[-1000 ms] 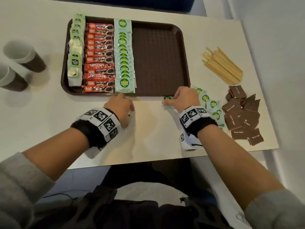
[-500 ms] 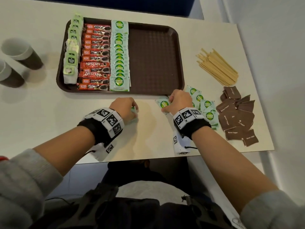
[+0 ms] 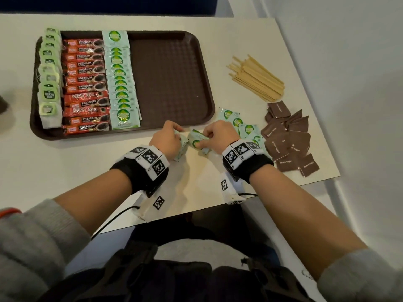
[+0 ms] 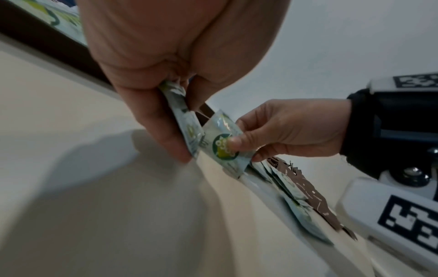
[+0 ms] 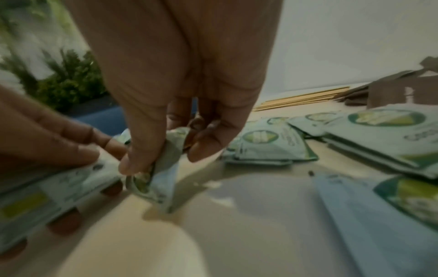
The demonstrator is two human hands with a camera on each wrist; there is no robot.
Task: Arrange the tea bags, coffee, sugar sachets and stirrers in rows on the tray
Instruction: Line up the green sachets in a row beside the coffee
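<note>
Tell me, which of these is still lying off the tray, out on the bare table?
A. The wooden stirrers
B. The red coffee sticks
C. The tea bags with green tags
A. The wooden stirrers lie in a loose bundle on the table to the right of the tray; its rows hold only the other items.

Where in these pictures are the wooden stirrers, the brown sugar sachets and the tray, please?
wooden stirrers (image 3: 257,78), head view, middle of the bundle.
brown sugar sachets (image 3: 290,140), head view, centre of the pile.
tray (image 3: 172,79), head view, bare floor.
</note>
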